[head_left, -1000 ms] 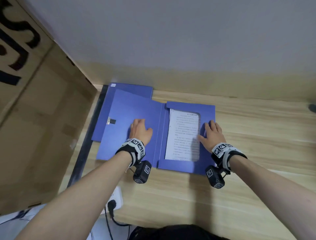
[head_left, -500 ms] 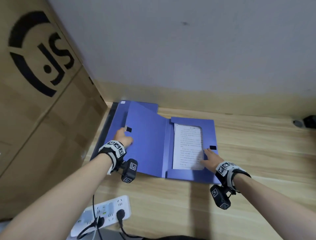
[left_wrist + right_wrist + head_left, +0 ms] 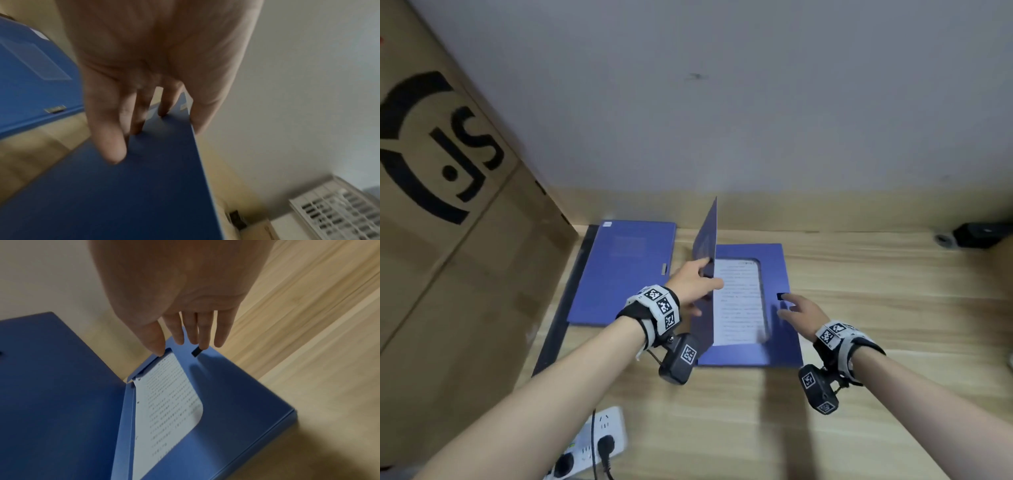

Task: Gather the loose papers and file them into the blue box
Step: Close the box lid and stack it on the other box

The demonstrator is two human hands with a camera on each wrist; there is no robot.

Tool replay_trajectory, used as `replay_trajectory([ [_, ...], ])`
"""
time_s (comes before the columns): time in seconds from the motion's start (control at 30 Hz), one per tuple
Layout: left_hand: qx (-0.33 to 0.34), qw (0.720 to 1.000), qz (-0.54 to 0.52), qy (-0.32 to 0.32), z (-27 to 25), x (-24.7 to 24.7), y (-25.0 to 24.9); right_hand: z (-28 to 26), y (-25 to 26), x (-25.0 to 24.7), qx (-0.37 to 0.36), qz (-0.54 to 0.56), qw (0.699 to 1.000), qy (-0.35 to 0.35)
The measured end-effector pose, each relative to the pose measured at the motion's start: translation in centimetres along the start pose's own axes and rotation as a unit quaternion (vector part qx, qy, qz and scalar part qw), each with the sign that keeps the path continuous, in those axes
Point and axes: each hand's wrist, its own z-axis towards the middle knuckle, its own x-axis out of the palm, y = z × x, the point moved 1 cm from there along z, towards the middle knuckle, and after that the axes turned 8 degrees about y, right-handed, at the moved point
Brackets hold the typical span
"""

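A big cardboard carton with a black logo stands along the left side, and the pale wooden tabletop runs out from a grey wall. On that tabletop, near the back, lies the blue box, open, its base flat. Its lid stands up on edge, nearly vertical, along the left side of the base. Just to the left lies a second blue folder, shut and flat, a small metal clasp on its right edge.

Inside the box base sit the papers, printed text showing through a rounded window in the inner flap. They're filed, right there in the base.

Left hand has the lid: in the left wrist view the fingers lie straight along the outer face while the thumb sits behind the lid's edge, pinching it between them.

Right hand hovers over the right side of the base, fingers straight and spread, holding nothing; the tips are at the small black tab, though contact is hard to call.

At the near left edge of the tabletop, a white power strip with a black plug in it.
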Motion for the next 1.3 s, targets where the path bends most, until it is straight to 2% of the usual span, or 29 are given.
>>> replay_trajectory([
  [0.17,-0.013,0.999,0.048,-0.005,2.1,4.4,-1.3,0.2,-1.9,-1.6,-0.003,0.060,0.998,-0.030],
  [0.3,-0.040,0.996,0.084,-0.002,4.1,5.4,-0.4,0.4,-1.7,-1.9,0.007,0.100,0.995,-0.004],
  [0.47,-0.090,0.990,0.109,-0.025,6.1,5.9,3.1,1.9,-4.1,-1.4,0.050,0.009,0.998,0.020],
  [0.57,-0.125,0.987,0.084,-0.053,6.9,5.8,6.0,2.2,-4.7,-1.2,0.082,-0.044,0.996,-0.011],
  [0.77,-0.171,0.982,0.020,-0.072,9.9,6.5,11.6,3.8,-5.1,-0.1,0.094,-0.040,0.994,-0.037],
  [0.9,-0.152,0.983,-0.017,-0.105,12.5,7.4,15.0,4.8,-4.9,1.1,0.066,-0.061,0.994,-0.055],
  [1.1,-0.135,0.979,-0.047,-0.145,11.6,8.1,13.9,5.0,-5.0,1.6,0.078,-0.070,0.991,-0.089],
  [1.3,-0.109,0.972,-0.129,-0.164,9.5,7.5,11.8,5.0,-4.7,1.4,0.077,-0.054,0.990,-0.100],
])
